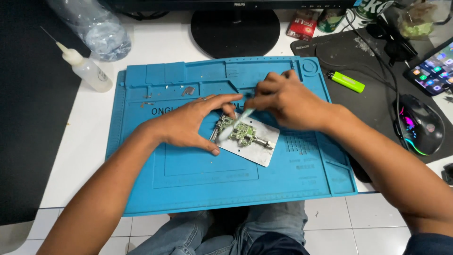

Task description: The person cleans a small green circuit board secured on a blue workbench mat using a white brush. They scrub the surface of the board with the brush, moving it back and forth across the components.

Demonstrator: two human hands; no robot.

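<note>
A small green circuit board [241, 132] is clamped in a silvery metal holder plate [257, 150] on the blue work mat [188, 179]. My left hand [191, 123] rests on the mat with thumb and fingers spread around the holder's left end, touching it. My right hand [288, 99] is closed on a thin pale tool [239, 122], blurred, whose tip reaches down onto the board.
A squeeze bottle with a needle tip [87, 71] and a clear plastic bottle [96, 28] stand at the left. Behind the mat is a monitor stand [235, 29]. A green lighter [347, 81], mouse [421, 123] and phone [434, 71] lie on the right.
</note>
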